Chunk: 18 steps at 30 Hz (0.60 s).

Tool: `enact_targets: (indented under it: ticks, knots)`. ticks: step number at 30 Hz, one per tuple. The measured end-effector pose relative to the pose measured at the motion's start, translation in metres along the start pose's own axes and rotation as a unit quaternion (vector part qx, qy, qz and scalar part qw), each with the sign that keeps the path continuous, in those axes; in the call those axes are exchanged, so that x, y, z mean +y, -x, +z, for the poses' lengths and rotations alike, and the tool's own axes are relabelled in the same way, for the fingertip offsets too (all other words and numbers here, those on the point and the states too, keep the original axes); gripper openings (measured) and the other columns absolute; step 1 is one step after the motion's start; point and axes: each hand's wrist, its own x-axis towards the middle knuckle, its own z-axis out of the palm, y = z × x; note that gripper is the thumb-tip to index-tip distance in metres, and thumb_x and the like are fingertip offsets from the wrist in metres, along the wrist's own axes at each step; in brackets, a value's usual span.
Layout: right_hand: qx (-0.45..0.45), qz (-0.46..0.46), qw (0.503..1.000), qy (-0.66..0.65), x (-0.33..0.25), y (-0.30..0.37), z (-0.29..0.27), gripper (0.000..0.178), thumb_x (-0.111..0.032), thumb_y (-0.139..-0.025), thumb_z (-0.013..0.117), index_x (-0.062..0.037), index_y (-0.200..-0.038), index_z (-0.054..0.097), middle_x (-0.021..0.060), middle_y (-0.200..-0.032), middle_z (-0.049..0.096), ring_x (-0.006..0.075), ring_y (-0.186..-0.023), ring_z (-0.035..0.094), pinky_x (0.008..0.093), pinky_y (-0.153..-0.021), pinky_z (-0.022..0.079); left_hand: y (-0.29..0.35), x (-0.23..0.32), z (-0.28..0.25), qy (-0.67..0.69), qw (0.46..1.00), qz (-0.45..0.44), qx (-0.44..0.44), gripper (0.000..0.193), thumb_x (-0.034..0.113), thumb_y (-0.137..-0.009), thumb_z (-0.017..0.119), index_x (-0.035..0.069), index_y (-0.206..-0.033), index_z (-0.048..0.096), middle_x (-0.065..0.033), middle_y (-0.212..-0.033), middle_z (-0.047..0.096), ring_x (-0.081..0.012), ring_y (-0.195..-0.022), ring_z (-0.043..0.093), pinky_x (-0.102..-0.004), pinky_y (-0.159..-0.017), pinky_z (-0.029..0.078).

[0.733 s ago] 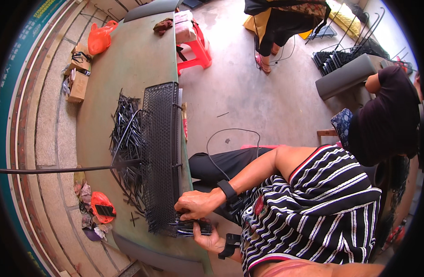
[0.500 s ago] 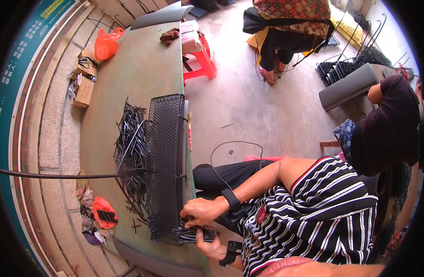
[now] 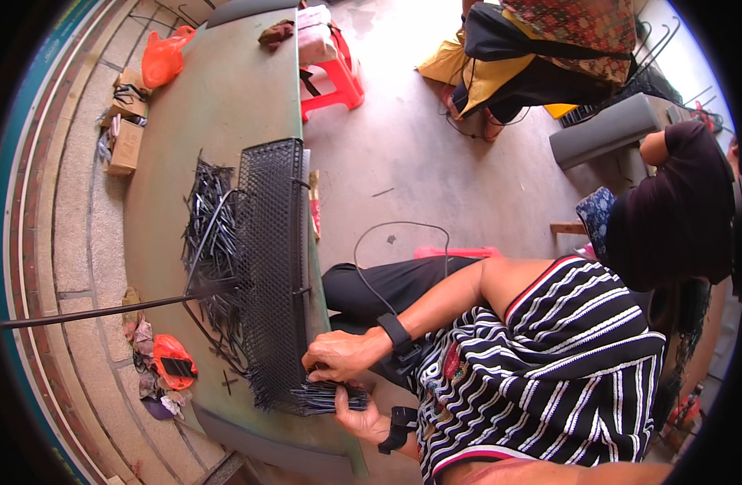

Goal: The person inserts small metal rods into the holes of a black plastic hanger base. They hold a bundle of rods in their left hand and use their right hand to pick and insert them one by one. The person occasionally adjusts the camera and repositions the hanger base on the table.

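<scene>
A bundle of thin dark strips (image 3: 321, 397) sticks out at the near end of a long black mesh tray (image 3: 270, 242) along the table's right edge. My left hand (image 3: 359, 417) is closed round the right end of the bundle, thumb on top. Just above it, my right hand (image 3: 338, 356) has its fingers pinched down on the strips by the tray's corner; their tips are partly hidden. Beyond the tray lies a loose pile of similar black strips (image 3: 211, 214).
The green table (image 3: 177, 129) holds an orange bag (image 3: 175, 368) with a dark item. A dark rod (image 3: 104, 313) crosses the view from the left. A red stool (image 3: 338, 81) stands beyond the table. Two other people work at the back and right, near a grey bin-like box (image 3: 601, 133).
The whole view has shifted, so the table and tray sit slightly further left and up. Both hands stay at the bundle. The person at the back has moved right.
</scene>
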Motion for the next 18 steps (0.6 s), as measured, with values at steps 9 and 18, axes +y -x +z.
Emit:
enact_targets:
  ticks: [9, 18]
  knots:
    - [-0.01, 0.018, 0.999, -0.036, -0.0036, 0.0016, -0.0005, 0.018, -0.016, -0.074, 0.063, 0.0016, -0.079, 0.064, 0.0172, -0.069, 0.062, 0.0335, -0.069, 0.061, 0.0406, -0.06, 0.048, 0.007, 0.0031, 0.0025, -0.017, 1.0, 0.002, -0.019, 0.024, 0.008, -0.077, 0.063, 0.002, -0.099, 0.056, -0.0086, -0.076, 0.06, -0.0183, -0.067, 0.058, -0.0311, -0.061, 0.047]
    - [-0.004, 0.022, 1.0, -0.021, 0.0045, 0.0027, -0.0027, 0.018, -0.016, -0.074, 0.064, 0.0011, -0.078, 0.065, 0.0171, -0.068, 0.062, 0.0335, -0.069, 0.061, 0.0409, -0.06, 0.047, 0.0034, 0.0021, 0.0009, -0.012, 0.999, -0.033, -0.03, 0.022, 0.007, -0.079, 0.062, 0.002, -0.099, 0.056, -0.0095, -0.08, 0.061, -0.0187, -0.069, 0.058, -0.031, -0.062, 0.047]
